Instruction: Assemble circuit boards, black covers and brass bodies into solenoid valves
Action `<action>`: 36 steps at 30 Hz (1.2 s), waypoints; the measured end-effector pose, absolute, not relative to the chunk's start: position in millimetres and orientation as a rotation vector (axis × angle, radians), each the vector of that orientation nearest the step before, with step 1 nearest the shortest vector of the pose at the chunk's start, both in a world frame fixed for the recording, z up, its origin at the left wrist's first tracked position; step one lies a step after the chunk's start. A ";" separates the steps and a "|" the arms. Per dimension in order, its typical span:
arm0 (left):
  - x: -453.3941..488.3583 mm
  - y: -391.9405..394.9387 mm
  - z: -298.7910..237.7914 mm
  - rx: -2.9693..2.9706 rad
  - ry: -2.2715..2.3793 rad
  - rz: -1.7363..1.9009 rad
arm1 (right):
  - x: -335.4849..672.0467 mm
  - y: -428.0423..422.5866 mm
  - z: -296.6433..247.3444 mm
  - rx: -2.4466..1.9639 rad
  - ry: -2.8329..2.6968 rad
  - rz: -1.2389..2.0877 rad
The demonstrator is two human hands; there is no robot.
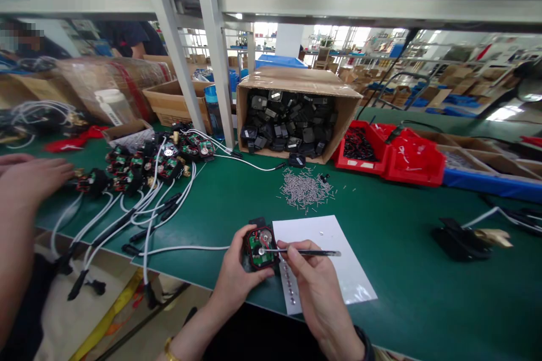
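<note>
My left hand (237, 264) is closed around a black housing with a green circuit board (267, 258) inside, tilted up just above the table's front part. A white cable (186, 248) runs off to its left. My right hand (312, 279) pinches slim tweezers (307, 251), held nearly level. Their tip touches or hovers over a small round silver part (261, 251) on the board; which of the two I cannot tell. Below the right hand lies a white sheet (339, 262) with a row of small round metal pieces (289, 285) along its left side.
A pile of small metal pins (305, 187) lies beyond the sheet. Behind stand a cardboard box (296, 82) of black housings and red bins (412, 161). Cabled assemblies (139, 166) crowd the left, where a co-worker's hand (36, 177) reaches in. A black part with brass fitting (461, 240) sits right.
</note>
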State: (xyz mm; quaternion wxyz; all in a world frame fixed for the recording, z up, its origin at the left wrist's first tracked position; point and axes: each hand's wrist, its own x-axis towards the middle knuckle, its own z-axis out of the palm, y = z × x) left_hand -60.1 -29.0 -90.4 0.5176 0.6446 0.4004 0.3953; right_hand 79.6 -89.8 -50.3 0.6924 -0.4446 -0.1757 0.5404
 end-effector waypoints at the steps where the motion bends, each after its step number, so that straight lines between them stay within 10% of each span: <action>1: -59.8 -29.0 -90.7 1.549 0.968 0.952 | 79.8 -89.2 -51.7 -1.004 -0.401 1.200; 36: -58.5 -32.1 -101.0 1.545 0.967 1.005 | 70.1 -93.4 -54.4 -1.162 -0.471 1.036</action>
